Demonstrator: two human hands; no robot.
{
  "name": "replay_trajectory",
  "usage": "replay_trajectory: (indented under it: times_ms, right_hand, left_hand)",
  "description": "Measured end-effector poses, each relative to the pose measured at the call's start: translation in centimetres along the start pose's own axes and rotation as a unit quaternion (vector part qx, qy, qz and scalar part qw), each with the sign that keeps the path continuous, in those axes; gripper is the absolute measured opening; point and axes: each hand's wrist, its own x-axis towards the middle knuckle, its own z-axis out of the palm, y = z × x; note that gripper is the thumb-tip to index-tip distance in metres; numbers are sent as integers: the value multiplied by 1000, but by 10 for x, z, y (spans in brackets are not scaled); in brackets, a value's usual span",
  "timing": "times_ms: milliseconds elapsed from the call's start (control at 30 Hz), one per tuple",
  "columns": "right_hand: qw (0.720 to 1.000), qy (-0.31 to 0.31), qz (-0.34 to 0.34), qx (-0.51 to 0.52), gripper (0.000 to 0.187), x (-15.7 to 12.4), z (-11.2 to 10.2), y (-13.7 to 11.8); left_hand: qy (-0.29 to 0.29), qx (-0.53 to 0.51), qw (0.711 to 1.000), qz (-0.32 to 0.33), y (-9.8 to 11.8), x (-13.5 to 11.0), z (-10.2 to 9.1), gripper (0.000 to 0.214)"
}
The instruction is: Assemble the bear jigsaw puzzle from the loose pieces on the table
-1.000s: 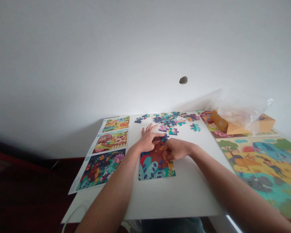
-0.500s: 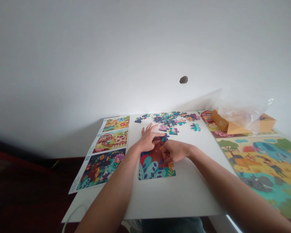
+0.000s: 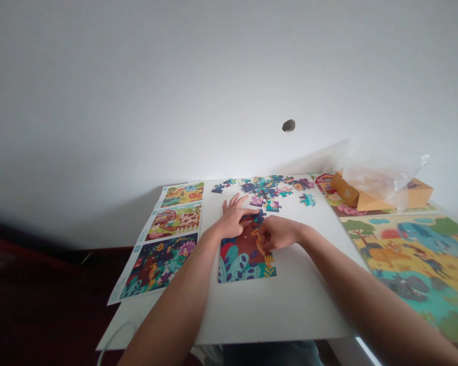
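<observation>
A partly built jigsaw (image 3: 241,259) with dark, leafy artwork lies on the white table (image 3: 290,305). My left hand (image 3: 234,219) lies flat on its upper left part, fingers spread. My right hand (image 3: 277,233) is curled at the puzzle's upper right edge, fingertips pinching a small orange puzzle piece (image 3: 258,243) against the built section. Loose puzzle pieces (image 3: 269,189) are scattered just beyond both hands.
A sheet with three picture guides (image 3: 168,239) lies at the left. A finished large puzzle (image 3: 412,264) covers the right side. Behind it stand an orange box (image 3: 370,195) and a clear plastic bag (image 3: 381,170). A white wall rises right behind the table.
My right hand shifted slightly up and away along the puzzle's right edge, still pinching the piece. The left hand has stayed flat in place.
</observation>
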Motion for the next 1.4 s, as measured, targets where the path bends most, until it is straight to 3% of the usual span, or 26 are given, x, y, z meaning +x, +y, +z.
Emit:
replay_trajectory:
  times_ms: [400,800,1067,1400]
  right_hand:
    - [1000,-10,-16,-4,12,4,6,2]
    - [996,-80,-3,-49,10,2,9,-12]
    - [997,-66,-3,-48,9,1,6,-10]
    - [999,-6,18,-50,10,3,4,2]
  left_hand:
    - [-3,-2,1000,-1,0,0,-1,61]
    - [-4,-6,1000,1,0,0,-1,54]
    - [-4,-8,1000,1,1,0,-2,55]
    - [-4,-6,1000,10,-1,0,0,61]
